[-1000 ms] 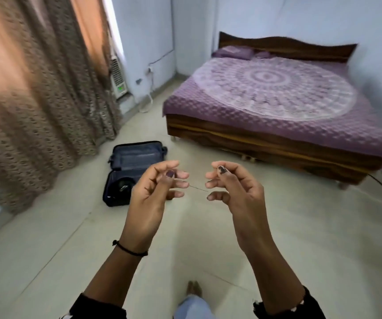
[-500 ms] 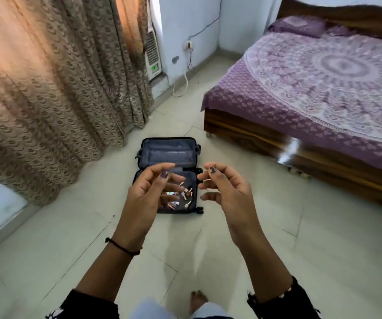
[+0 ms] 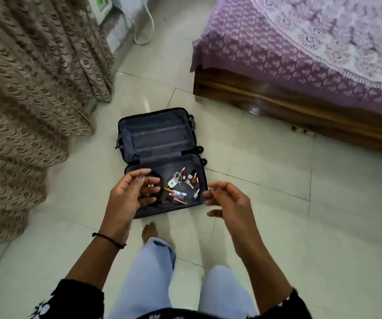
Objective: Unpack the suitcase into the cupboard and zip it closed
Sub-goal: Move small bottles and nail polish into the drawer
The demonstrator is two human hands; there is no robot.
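Near bed (image 3: pixel 300 54), open suitcase (image 3: pixel 157 134), tiled floor (image 3: pixel 277 180)

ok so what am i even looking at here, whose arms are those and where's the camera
There is no machine here. A person wears a camera on their head, so you see what they see, looking down at their own arms, legs and foot. The left hand and right hand hover above an open suitcase on the tiled floor. Both have loosely curled fingers and seem to hold nothing. The suitcase's far half is empty. Its near half holds small items, such as little bottles and tubes, and a white cable. A curtain hangs on the left and a bed stands on the right.
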